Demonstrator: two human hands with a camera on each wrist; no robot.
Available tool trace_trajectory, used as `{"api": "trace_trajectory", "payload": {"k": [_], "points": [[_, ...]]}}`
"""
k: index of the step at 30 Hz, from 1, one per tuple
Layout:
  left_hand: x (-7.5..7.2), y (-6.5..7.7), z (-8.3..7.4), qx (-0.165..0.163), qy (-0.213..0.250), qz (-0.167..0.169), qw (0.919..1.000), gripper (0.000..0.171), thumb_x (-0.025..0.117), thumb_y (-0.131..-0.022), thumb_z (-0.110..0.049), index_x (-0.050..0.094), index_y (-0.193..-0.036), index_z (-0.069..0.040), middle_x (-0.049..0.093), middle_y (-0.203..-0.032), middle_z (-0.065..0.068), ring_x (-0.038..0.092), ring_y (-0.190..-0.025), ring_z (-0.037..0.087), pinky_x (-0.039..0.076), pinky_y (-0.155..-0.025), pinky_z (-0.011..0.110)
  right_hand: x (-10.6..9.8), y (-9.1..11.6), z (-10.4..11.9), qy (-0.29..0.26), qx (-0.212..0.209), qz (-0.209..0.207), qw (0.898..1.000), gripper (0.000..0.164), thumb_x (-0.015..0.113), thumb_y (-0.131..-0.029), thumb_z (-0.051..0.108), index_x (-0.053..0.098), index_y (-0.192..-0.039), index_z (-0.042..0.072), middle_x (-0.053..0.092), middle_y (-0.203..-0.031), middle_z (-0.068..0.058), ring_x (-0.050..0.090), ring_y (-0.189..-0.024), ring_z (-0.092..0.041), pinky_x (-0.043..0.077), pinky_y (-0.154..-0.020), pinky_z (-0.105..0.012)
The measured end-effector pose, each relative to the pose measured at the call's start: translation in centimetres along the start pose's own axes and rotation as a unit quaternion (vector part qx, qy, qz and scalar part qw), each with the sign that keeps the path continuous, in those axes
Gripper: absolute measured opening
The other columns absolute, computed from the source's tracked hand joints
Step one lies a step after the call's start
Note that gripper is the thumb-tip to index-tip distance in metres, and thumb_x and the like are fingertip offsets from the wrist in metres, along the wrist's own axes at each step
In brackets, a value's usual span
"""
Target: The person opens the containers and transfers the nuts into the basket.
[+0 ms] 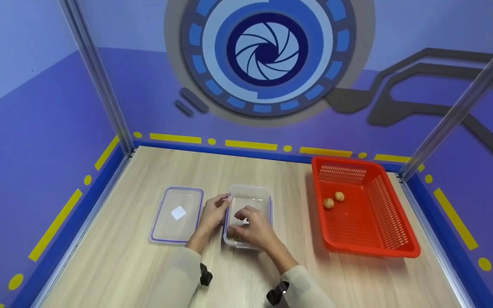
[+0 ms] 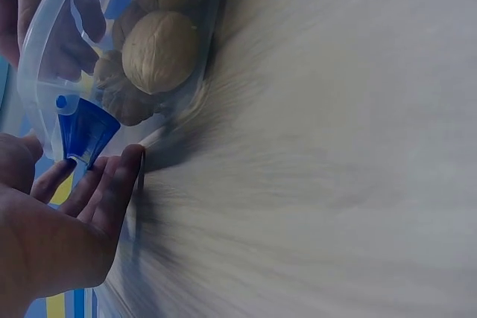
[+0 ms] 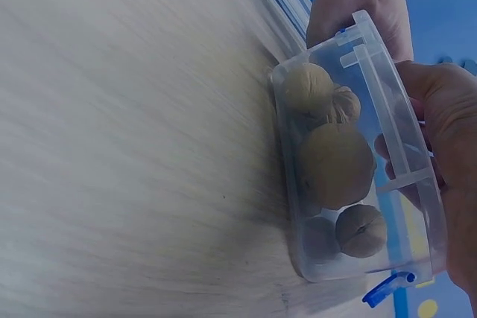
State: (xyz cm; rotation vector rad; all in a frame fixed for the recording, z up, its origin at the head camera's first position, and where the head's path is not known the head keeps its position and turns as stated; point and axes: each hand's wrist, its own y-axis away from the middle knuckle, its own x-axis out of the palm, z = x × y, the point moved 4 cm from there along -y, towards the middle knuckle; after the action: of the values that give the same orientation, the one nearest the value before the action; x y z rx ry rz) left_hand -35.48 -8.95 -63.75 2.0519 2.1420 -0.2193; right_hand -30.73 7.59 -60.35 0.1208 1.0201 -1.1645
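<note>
A clear plastic box (image 1: 250, 191) with several walnuts (image 3: 335, 165) along its near end stands on the table. My left hand (image 1: 214, 212) rests at the box's left side, its fingertips touching the outer wall and rim. In the left wrist view those loosely extended fingers lie beside a blue clip (image 2: 87, 128). My right hand (image 1: 255, 229) reaches over the right rim into the box, thumb and fingers spread apart above the walnuts, with nothing showing between them. Through the wall, one pale walnut (image 2: 161, 51) shows close to the side.
Left of the box lies its clear lid (image 1: 167, 226) with a purple seal and a white square label (image 1: 178, 213). To the right stands a red plastic basket (image 1: 368, 233) with two walnuts (image 1: 328, 203) in it. Printed panels and metal posts (image 1: 101, 77) enclose the table.
</note>
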Motion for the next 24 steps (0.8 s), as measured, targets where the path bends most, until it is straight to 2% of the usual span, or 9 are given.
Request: {"api": "trace_trajectory", "payload": {"k": [7,12,15,19,20,24], "points": [[-0.4,0.1,-0.2,-0.007,0.014,-0.006,0.9999,0.036,0.066,-0.106,-0.020,0.069,-0.136,0.001,0.075,-0.122,0.021,0.071,-0.110,0.031,0.055,-0.098,0.045,-0.1,-0.3,0.3,-0.001,-0.006,-0.004,1.000,0.027,0.089,-0.087,0.020,0.076,-0.101,0.001,0.074,-0.097,-0.010,0.070,-0.092,-0.020,0.060,-0.081,-0.035],[-0.7,0.1,-0.3,0.008,0.000,0.000,1.0000,0.037,0.065,-0.107,-0.018,0.068,-0.137,0.002,0.074,-0.124,0.021,0.069,-0.115,0.033,0.053,-0.103,0.047,-0.1,-0.4,0.5,0.003,-0.016,-0.008,1.000,0.027,0.089,-0.088,0.021,0.076,-0.100,0.001,0.074,-0.096,-0.009,0.070,-0.090,-0.020,0.060,-0.080,-0.034],[-0.7,0.1,-0.7,0.019,-0.016,0.015,0.9996,0.038,0.062,-0.108,-0.016,0.065,-0.138,0.005,0.071,-0.129,0.025,0.066,-0.122,0.037,0.049,-0.109,0.051,-0.1,-0.4,0.6,0.005,-0.015,-0.007,1.000,0.027,0.089,-0.088,0.021,0.076,-0.101,0.001,0.073,-0.096,-0.007,0.070,-0.090,-0.021,0.060,-0.080,-0.033],[-0.5,0.1,-1.2,0.016,-0.020,0.051,0.9984,0.042,0.059,-0.107,-0.012,0.060,-0.142,0.009,0.065,-0.136,0.030,0.061,-0.129,0.041,0.045,-0.113,0.054,0.0,-0.3,0.4,0.000,-0.007,0.001,1.000,0.027,0.088,-0.089,0.021,0.076,-0.102,0.000,0.073,-0.096,-0.007,0.070,-0.090,-0.019,0.060,-0.080,-0.032],[-0.5,0.4,-1.6,0.015,-0.016,0.059,0.9980,0.043,0.058,-0.107,-0.011,0.058,-0.143,0.011,0.064,-0.137,0.031,0.060,-0.130,0.042,0.044,-0.114,0.055,0.0,-0.2,0.3,-0.003,-0.004,0.004,1.000,0.027,0.088,-0.089,0.020,0.076,-0.102,0.000,0.073,-0.096,-0.006,0.070,-0.090,-0.019,0.060,-0.080,-0.031],[0.0,0.8,-1.4,0.001,0.035,0.082,0.9961,0.047,0.057,-0.108,-0.010,0.051,-0.148,0.013,0.061,-0.140,0.034,0.058,-0.131,0.042,0.043,-0.114,0.054,0.1,0.0,-0.1,-0.032,0.005,0.023,0.999,0.023,0.088,-0.088,0.014,0.076,-0.101,-0.001,0.073,-0.097,-0.011,0.072,-0.090,-0.023,0.063,-0.077,-0.033]]}}
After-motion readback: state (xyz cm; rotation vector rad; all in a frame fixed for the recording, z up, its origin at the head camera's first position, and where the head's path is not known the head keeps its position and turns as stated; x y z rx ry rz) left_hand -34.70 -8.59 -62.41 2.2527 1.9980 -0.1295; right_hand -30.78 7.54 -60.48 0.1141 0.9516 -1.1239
